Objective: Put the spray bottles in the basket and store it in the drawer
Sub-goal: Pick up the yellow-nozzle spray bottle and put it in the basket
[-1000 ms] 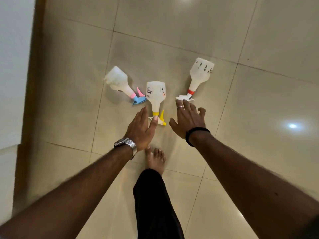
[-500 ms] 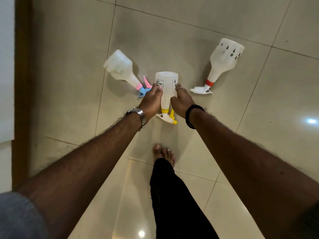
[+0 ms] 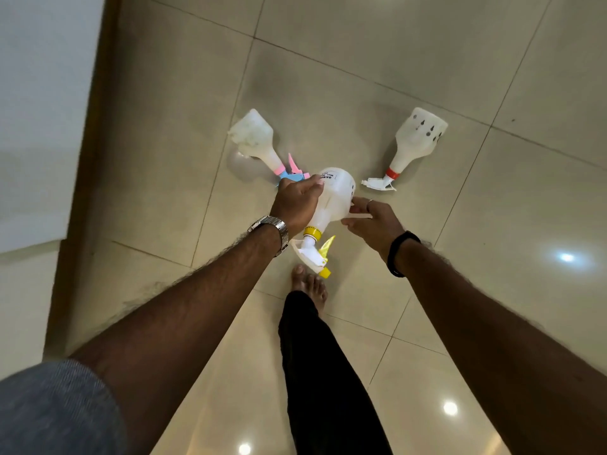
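Three white spray bottles are on the tiled floor. The yellow-nozzle bottle (image 3: pixel 333 200) is lifted off the floor, nozzle toward me, with my left hand (image 3: pixel 295 201) gripping its left side. My right hand (image 3: pixel 371 220) touches its right side with the fingertips. The pink-and-blue-nozzle bottle (image 3: pixel 254 139) lies to the left, its nozzle partly hidden behind my left hand. The red-collared bottle (image 3: pixel 415 139) lies to the right. No basket or drawer is in view.
A white wall or cabinet face with a brown edge (image 3: pixel 95 133) runs along the left. My bare foot (image 3: pixel 310 284) and black trouser leg stand just below the held bottle. Glossy beige floor tiles (image 3: pixel 427 54) stretch ahead and to the right.
Both hands reached in and closed around the yellow-nozzle bottle, and it has now risen off the floor and tipped toward me. The other two bottles stayed put.
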`<control>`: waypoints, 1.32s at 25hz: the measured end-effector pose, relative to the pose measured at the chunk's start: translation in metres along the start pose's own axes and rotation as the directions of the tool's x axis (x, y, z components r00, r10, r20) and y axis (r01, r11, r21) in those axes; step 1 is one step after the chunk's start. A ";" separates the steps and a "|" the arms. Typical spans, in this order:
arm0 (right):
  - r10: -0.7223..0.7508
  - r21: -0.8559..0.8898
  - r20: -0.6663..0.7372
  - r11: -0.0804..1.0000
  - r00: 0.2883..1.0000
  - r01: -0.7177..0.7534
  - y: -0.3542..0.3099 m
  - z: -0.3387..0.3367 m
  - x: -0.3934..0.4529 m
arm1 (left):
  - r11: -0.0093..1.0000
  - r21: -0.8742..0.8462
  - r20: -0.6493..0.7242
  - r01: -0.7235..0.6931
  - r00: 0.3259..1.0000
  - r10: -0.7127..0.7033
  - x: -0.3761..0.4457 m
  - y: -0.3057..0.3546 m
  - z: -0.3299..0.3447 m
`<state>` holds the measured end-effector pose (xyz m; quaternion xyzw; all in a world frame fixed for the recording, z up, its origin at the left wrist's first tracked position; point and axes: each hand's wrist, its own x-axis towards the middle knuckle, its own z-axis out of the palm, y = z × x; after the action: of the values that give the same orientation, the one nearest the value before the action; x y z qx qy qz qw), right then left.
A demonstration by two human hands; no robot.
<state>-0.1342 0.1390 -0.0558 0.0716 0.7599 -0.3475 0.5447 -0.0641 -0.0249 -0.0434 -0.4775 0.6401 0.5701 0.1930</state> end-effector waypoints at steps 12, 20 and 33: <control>0.083 -0.023 -0.150 0.996 0.985 -0.087 -0.013 0.038 -0.047 | 0.924 -0.265 -0.120 0.277 0.941 -0.316 -0.051 -0.023 -0.031; 0.061 -0.139 -0.083 0.988 0.995 -0.073 0.014 0.063 -0.001 | 0.869 -0.266 -0.149 0.417 0.873 -0.464 -0.024 -0.119 -0.033; 0.234 -0.088 0.049 0.969 0.971 -0.229 -0.009 0.155 0.003 | 0.703 -0.543 0.053 0.460 0.854 -0.518 -0.035 -0.119 -0.012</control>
<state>-0.0194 0.0375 -0.0801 0.1272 0.7436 -0.2520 0.6061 0.0544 -0.0093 -0.0776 -0.6933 0.3135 0.6282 0.1624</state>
